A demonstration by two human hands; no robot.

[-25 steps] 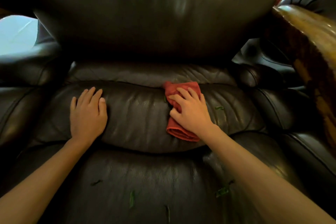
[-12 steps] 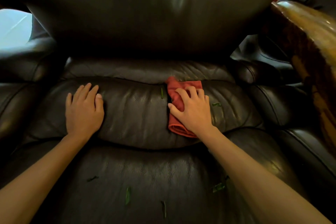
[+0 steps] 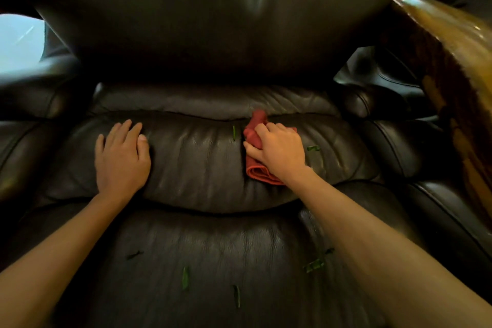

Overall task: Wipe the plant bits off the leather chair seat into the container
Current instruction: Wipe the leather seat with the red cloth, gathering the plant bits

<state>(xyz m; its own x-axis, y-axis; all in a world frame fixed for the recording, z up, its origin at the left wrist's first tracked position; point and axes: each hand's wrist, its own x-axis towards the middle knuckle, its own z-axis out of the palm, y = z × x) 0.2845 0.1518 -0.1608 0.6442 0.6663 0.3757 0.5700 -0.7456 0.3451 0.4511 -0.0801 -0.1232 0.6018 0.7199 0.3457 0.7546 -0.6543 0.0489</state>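
Observation:
A dark brown leather chair seat (image 3: 202, 157) fills the view. My right hand (image 3: 279, 150) grips a folded red cloth (image 3: 257, 172) on the rear cushion, its fingers curled over the cloth. A thin green plant bit (image 3: 234, 132) lies just left of the cloth and another green bit (image 3: 313, 148) lies just right of my hand. My left hand (image 3: 121, 158) rests flat on the same cushion, holding nothing. Several more green bits (image 3: 185, 277) are scattered on the front cushion. No container is in view.
The chair's padded backrest (image 3: 213, 13) rises right behind the cushion. Leather armrests stand at the left (image 3: 32, 104) and the right (image 3: 399, 141). A glossy wooden edge (image 3: 458, 66) juts in at the upper right.
My right hand has pushed the red cloth a little right and back, bunching it under curled fingers. A green bit left of the cloth is now uncovered. My left hand has stayed put.

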